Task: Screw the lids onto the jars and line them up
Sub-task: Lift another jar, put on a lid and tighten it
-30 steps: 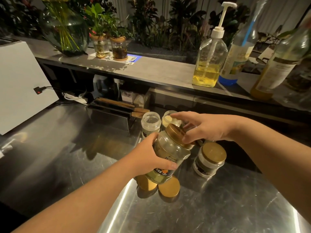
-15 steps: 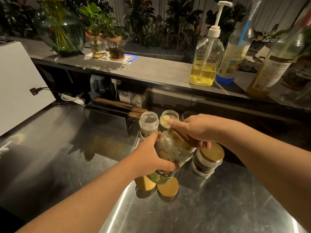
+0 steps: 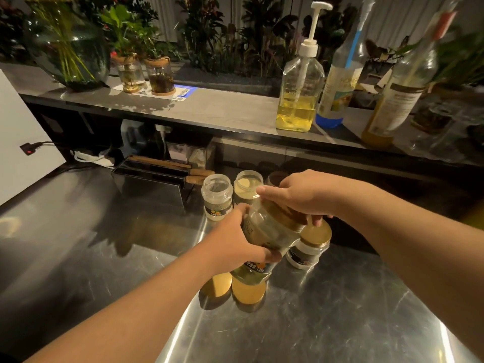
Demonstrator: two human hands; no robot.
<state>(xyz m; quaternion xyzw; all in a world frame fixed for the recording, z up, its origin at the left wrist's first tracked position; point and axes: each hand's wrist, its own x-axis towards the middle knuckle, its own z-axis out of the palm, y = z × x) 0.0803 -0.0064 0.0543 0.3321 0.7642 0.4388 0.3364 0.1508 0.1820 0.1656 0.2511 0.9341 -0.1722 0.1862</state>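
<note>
My left hand (image 3: pixel 237 244) grips a clear plastic jar (image 3: pixel 267 231), tilted to the right above the steel counter. My right hand (image 3: pixel 306 195) covers and grips its gold lid (image 3: pixel 288 218). A closed jar with a gold lid (image 3: pixel 311 242) stands just right of the held one. Two open jars (image 3: pixel 216 196) (image 3: pixel 247 184) stand behind, and a third is mostly hidden by my right hand. Two loose gold lids (image 3: pixel 218 284) (image 3: pixel 248 290) lie on the counter under the held jar.
A black holder with wooden-handled tools (image 3: pixel 154 179) stands left of the jars. The raised shelf (image 3: pixel 209 111) carries a pump bottle (image 3: pixel 300 90), tall bottles (image 3: pixel 340 82), small plant jars (image 3: pixel 159 74) and a round vase (image 3: pixel 68 48). A white panel (image 3: pixel 18 142) leans at the left.
My right hand has turned over the gold lid, its fingers wrapping further round it. The jar stays tilted in my left hand.
</note>
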